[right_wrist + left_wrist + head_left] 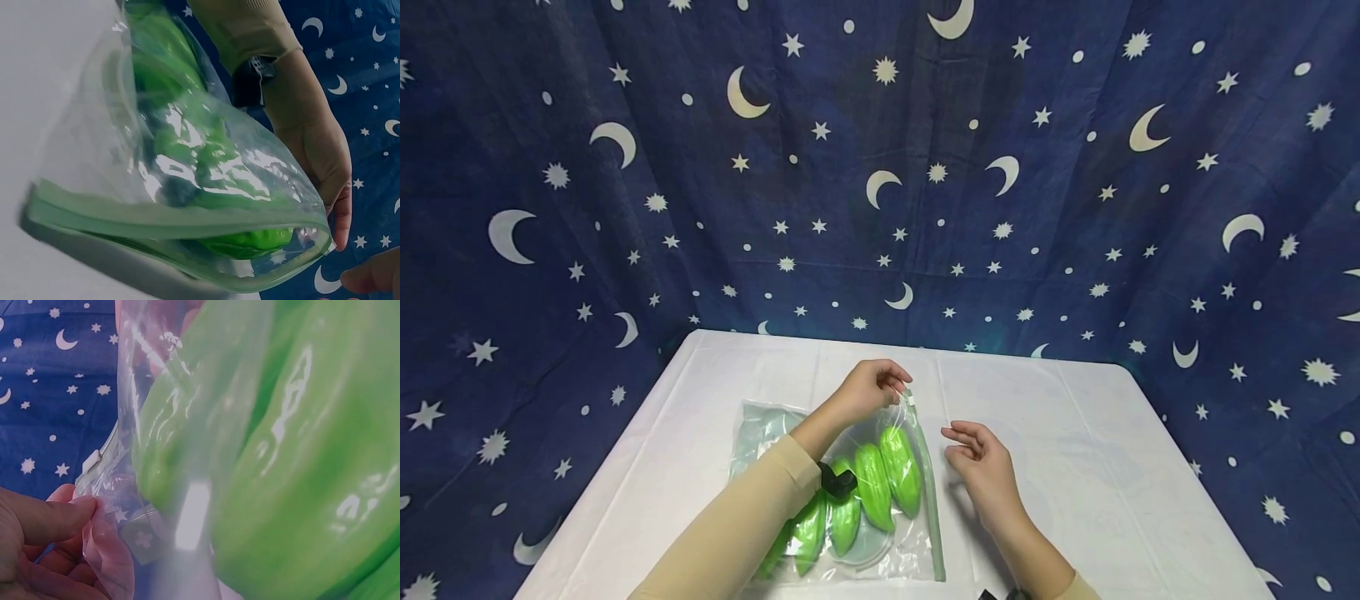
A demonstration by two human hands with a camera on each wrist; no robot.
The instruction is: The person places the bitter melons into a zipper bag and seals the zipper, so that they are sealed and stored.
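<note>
A clear zip bag [913,550] with a pale green seal strip [935,517] lies on the table, holding several glossy, bright green, elongated pieces [874,487] that look like bananas. My left hand [871,390] pinches the plastic at the far corner of the mouth, beside the white slider [92,461]. In the right wrist view the mouth [181,232] gapes and a green piece [247,244] shows inside. My right hand [985,471] hovers to the right of the strip, fingers slightly bent and holding nothing. The left forearm hides part of the bag.
The white-covered table [1090,492] extends right of the bag. A dark blue curtain [820,192] with moons and stars hangs behind and at both sides. A pale round shape [863,546] shows beneath the green pieces; I cannot tell what it is.
</note>
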